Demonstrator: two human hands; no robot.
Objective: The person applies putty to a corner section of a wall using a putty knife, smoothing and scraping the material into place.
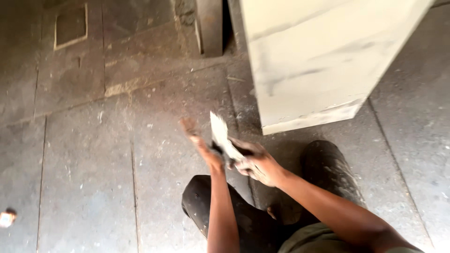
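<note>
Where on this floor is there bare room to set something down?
The widest bare patch is the dusty stone floor left of the left hand, short of the small object at the left edge. It is crowded around the pale panel, the right hand holding a sheet, and the knees.

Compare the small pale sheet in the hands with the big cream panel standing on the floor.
The pale sheet is small and gripped in the right hand, beside the left hand; the cream panel is large and rests on the stone floor. The sheet is motion-blurred; the panel looks sharp, with grey smudges. Both are light-coloured and flat.
</note>
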